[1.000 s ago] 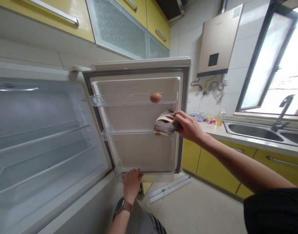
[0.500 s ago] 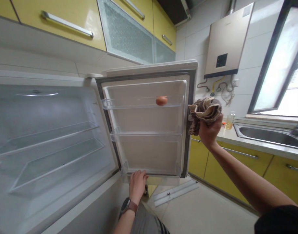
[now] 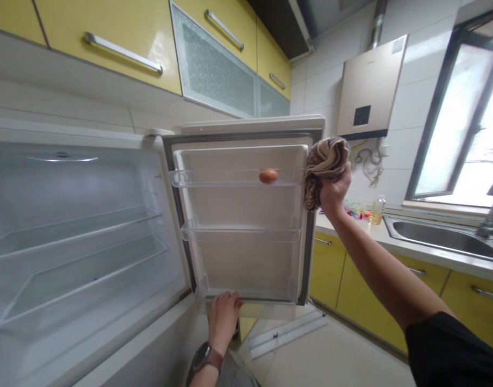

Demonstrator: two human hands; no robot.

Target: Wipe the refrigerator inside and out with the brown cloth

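My right hand is closed around a bunched brown and beige cloth, held up against the upper right edge of the open fridge door. My left hand, with a watch on the wrist, grips the bottom edge of that door. One brown egg lies in the door's top clear shelf. The door's lower shelves hold nothing I can see.
The fridge interior with its glass shelves fills the left. Yellow wall cabinets hang above. To the right run a counter with a small bottle, a steel sink and a wall heater.
My right hand has lifted the cloth from the door's middle shelf out and up to the door's top right edge. My left hand has stayed on the door's bottom edge.
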